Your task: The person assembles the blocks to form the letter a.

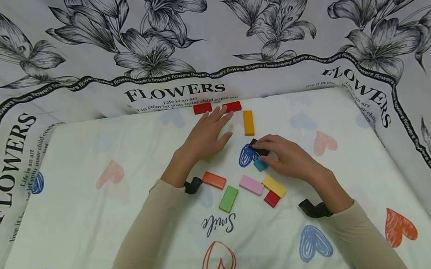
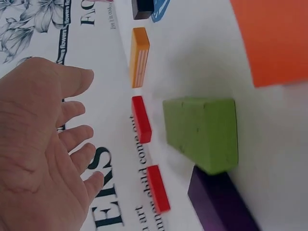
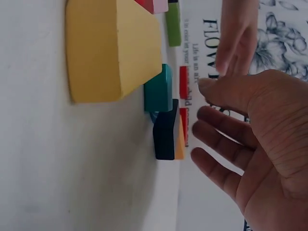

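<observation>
My left hand (image 1: 205, 135) is spread over the far side of the blocks, its fingertips near two red blocks (image 1: 202, 108). Under that hand, a light green block (image 2: 207, 134) and a dark purple block (image 2: 219, 202) show in the left wrist view; the head view mostly hides them. My right hand (image 1: 287, 156) hovers by a black block (image 1: 256, 146) and a teal block (image 1: 260, 165). In the right wrist view its fingers are loosely bent, apart from the black block, with nothing between them. An orange-yellow block (image 1: 248, 123) lies between the two hands at the back.
Closer to me lie an orange block (image 1: 214, 180), a green block (image 1: 228, 199), a pink block (image 1: 251, 185), and a yellow block (image 1: 274, 186) touching a red block (image 1: 272, 198). The white cloth (image 1: 75, 239) printed with hearts covers the surface; a flowered cloth (image 1: 223, 27) borders it.
</observation>
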Motion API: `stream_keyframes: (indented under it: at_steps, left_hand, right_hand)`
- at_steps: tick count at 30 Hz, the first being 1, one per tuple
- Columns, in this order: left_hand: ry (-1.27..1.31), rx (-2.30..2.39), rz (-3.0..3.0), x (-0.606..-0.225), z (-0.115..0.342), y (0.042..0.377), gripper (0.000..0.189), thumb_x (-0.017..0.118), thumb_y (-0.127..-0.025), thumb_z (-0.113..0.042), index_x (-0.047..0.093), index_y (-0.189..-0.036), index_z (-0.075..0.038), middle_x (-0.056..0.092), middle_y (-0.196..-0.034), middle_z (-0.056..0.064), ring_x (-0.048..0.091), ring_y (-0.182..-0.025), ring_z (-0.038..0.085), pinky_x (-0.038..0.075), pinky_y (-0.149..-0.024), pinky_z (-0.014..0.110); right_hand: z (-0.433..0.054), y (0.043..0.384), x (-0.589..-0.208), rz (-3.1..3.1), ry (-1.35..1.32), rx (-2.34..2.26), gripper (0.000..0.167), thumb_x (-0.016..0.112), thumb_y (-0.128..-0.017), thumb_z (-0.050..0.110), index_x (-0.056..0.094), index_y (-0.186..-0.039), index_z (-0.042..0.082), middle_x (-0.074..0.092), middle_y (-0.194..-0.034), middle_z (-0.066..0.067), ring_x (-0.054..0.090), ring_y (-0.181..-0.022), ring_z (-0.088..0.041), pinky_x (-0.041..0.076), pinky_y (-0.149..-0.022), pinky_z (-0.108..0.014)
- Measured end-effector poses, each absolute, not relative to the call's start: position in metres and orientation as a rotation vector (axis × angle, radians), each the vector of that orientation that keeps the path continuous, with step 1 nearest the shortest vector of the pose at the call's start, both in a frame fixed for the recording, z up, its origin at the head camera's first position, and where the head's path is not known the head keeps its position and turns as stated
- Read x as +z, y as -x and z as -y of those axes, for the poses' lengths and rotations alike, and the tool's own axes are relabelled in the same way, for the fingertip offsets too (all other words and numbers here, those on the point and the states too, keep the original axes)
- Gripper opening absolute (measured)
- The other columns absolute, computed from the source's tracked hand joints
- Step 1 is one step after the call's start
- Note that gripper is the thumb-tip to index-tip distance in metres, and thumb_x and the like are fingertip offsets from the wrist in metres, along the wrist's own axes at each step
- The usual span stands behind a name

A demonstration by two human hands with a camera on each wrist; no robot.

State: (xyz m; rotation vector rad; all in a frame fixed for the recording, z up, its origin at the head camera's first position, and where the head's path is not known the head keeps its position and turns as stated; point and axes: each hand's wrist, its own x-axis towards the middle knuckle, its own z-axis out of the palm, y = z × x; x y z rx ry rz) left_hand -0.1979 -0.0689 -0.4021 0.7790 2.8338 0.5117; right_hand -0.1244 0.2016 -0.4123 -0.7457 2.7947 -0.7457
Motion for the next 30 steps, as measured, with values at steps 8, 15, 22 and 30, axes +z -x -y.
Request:
stream_keyframes:
  at_steps: [8, 15, 22, 30]
  left_hand:
    - [-0.830, 0.516, -2.739, -0.412, 0.045, 0.215, 0.060, 0.056, -0.109, -0.035, 0.040, -0.164, -0.018, 0.037, -0.173, 0.005, 0.031, -0.164, 0.025, 0.021, -0.136, 0.047]
    - [-0.843, 0.528, -2.662, -0.420, 0.024, 0.231, 0.051, 0.051, -0.111, -0.032, 0.048, -0.160, -0.016, 0.041, -0.171, 0.004, 0.037, -0.161, 0.023, 0.031, -0.132, 0.042]
    - [-0.848, 0.434, -2.633, -0.427, 0.010, 0.241, 0.053, 0.049, -0.112, -0.033, 0.045, -0.161, -0.014, 0.037, -0.173, 0.005, 0.035, -0.161, 0.023, 0.032, -0.131, 0.041]
    - [-0.940, 0.222, -2.637, -0.423, 0.003, 0.245, 0.053, 0.052, -0.112, -0.032, 0.046, -0.161, -0.016, 0.035, -0.173, 0.008, 0.035, -0.161, 0.025, 0.032, -0.132, 0.043]
  right_hand:
    - [-0.199, 0.121, -0.413, -2.728, 0.765, -0.659, 0.030, 0.077, -0.098, 0.024, 0.077, -0.127, 0.014, 0.073, -0.129, -0.006, 0.067, -0.125, -0.028, 0.057, -0.108, -0.050]
    - [-0.198, 0.120, -0.414, -2.696, 0.803, -0.612, 0.035, 0.079, -0.096, 0.019, 0.076, -0.130, 0.011, 0.072, -0.129, -0.009, 0.066, -0.124, -0.029, 0.057, -0.108, -0.050]
    - [-0.195, 0.119, -0.414, -2.668, 0.827, -0.629, 0.032, 0.080, -0.094, 0.010, 0.078, -0.126, 0.009, 0.072, -0.126, -0.010, 0.066, -0.122, -0.028, 0.059, -0.106, -0.046]
    - [-0.194, 0.124, -0.411, -2.760, 0.880, -0.627, 0.035, 0.082, -0.094, 0.019, 0.077, -0.127, 0.011, 0.074, -0.123, -0.008, 0.069, -0.117, -0.025, 0.060, -0.103, -0.046]
